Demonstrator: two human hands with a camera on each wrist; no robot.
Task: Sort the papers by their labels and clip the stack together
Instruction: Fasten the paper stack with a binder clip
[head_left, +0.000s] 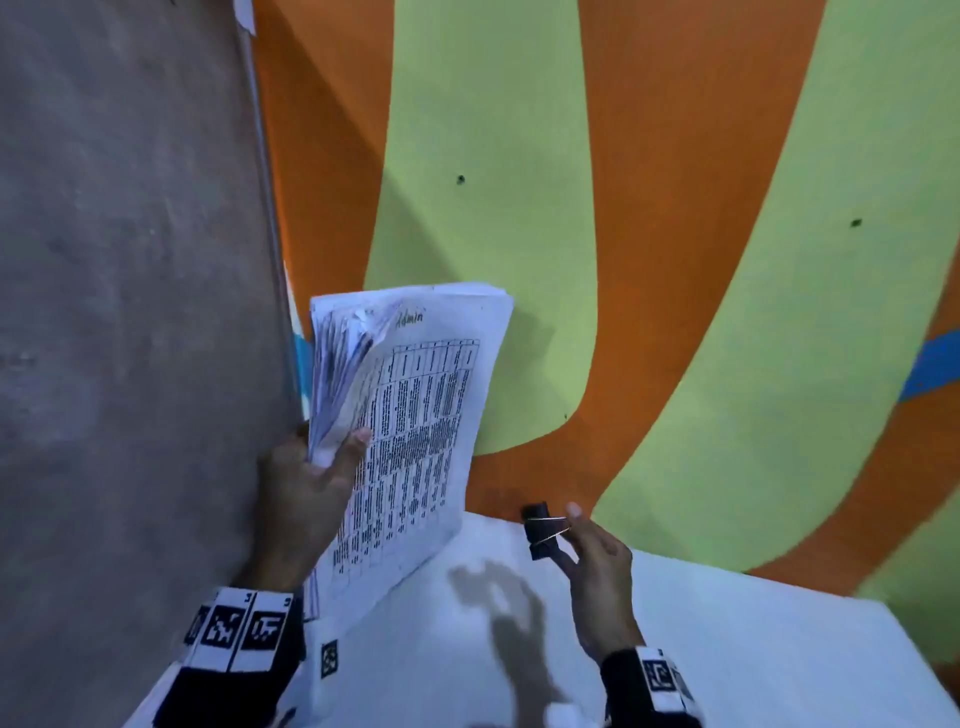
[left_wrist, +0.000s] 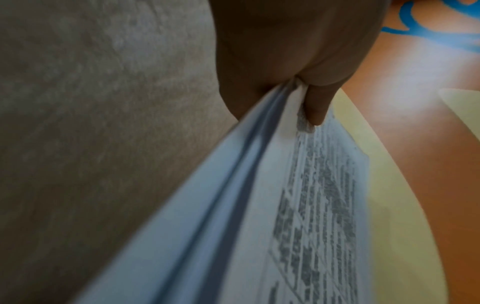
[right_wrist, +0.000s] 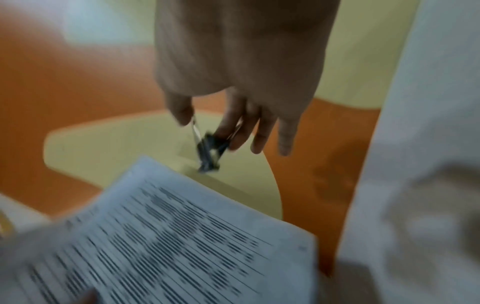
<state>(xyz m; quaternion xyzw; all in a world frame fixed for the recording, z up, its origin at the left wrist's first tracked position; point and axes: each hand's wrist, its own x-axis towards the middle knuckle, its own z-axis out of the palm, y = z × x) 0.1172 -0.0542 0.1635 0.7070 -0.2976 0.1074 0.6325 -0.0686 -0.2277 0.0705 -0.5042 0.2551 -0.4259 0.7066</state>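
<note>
My left hand (head_left: 311, 478) grips a stack of printed papers (head_left: 415, 426) at its left edge and holds it tilted up off the white table (head_left: 727, 649). The top sheet carries a table of text and the handwritten label "Admin". In the left wrist view the thumb (left_wrist: 314, 107) presses on the stack (left_wrist: 259, 205) and the sheets fan apart. My right hand (head_left: 587, 545) pinches the wire handles of a black binder clip (head_left: 540, 530), to the right of the stack and apart from it. The right wrist view shows the clip (right_wrist: 210, 152) above the papers (right_wrist: 168, 246), blurred.
The floor beyond the table has orange (head_left: 649, 260) and light green (head_left: 493, 208) curved patches, with a grey strip (head_left: 130, 260) at the left. A small square marker (head_left: 329, 659) lies on the table near my left wrist.
</note>
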